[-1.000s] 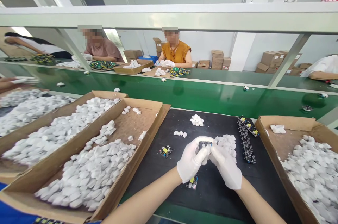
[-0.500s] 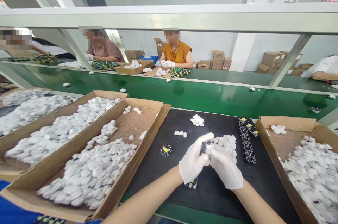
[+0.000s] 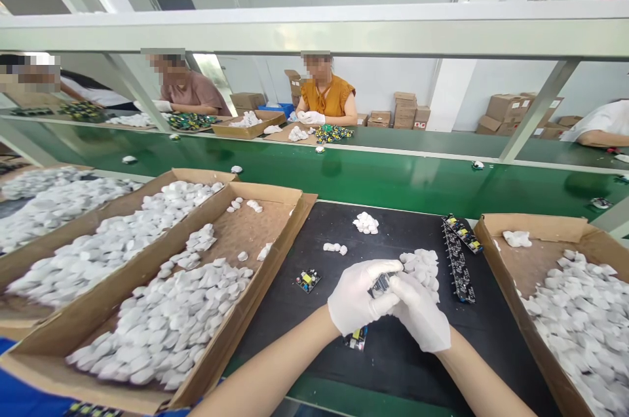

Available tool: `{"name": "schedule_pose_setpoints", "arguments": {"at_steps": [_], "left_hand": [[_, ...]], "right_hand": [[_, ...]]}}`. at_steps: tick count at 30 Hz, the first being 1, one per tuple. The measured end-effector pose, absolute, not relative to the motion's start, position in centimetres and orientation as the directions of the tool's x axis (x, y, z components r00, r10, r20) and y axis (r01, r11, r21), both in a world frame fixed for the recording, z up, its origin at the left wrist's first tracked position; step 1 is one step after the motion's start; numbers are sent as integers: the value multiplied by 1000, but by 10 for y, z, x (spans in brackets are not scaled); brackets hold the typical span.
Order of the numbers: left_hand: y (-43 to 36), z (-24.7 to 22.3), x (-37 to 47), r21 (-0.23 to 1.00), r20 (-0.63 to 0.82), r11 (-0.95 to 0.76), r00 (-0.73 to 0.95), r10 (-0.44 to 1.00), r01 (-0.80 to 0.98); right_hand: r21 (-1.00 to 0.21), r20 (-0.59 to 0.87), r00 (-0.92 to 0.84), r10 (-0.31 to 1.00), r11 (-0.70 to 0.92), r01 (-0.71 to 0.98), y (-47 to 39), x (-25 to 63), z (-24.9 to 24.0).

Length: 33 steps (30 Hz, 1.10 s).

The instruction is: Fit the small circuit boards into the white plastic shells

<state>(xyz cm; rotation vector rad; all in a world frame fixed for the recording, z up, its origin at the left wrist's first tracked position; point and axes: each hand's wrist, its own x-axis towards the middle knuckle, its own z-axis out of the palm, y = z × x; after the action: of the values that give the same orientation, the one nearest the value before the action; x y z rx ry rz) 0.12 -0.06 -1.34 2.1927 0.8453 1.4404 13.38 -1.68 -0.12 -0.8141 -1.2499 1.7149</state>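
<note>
Both of my hands wear white gloves and meet above the black mat (image 3: 393,371). Fingers of my left hand (image 3: 361,299) close round a small dark circuit board (image 3: 381,284). My right hand (image 3: 420,312) presses on the board's right side, its fingertips partly hidden. Just behind my right hand lies a heap of white pieces (image 3: 423,269). A loose circuit board (image 3: 308,279) with a yellow part rests left of my hands, and another circuit board (image 3: 357,338) is partly covered below my left wrist. Further back are a short row of white pieces (image 3: 335,248) and a small white pile (image 3: 366,223).
Cardboard trays full of white pieces flank the mat, a left tray (image 3: 275,259) and a right tray (image 3: 535,227). Strips of circuit boards (image 3: 459,266) lie at the mat's right. A green conveyor (image 3: 393,181) runs behind, under a metal frame (image 3: 314,33). Co-workers sit across.
My left fingers have folded further over the board, and the board has turned in my hands. Small items on the green conveyor have shifted slightly to the right.
</note>
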Motion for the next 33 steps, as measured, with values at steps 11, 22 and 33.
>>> {"name": "schedule_pose_setpoints", "arguments": {"at_steps": [11, 22, 33], "left_hand": [[-9, -11, -1, 846, 496, -522, 202, 845, 106], [-5, -21, 3, 933, 354, -360, 228, 907, -15], [-9, -12, 2, 942, 323, -246, 426, 845, -228]], "right_hand": [[-874, -45, -529, 847, -290, -390, -15, 131, -2], [-959, -31, -467, 884, -158, -235, -15, 131, 3], [-998, 53, -325, 944, 36, -57, -14, 135, 8]]}}
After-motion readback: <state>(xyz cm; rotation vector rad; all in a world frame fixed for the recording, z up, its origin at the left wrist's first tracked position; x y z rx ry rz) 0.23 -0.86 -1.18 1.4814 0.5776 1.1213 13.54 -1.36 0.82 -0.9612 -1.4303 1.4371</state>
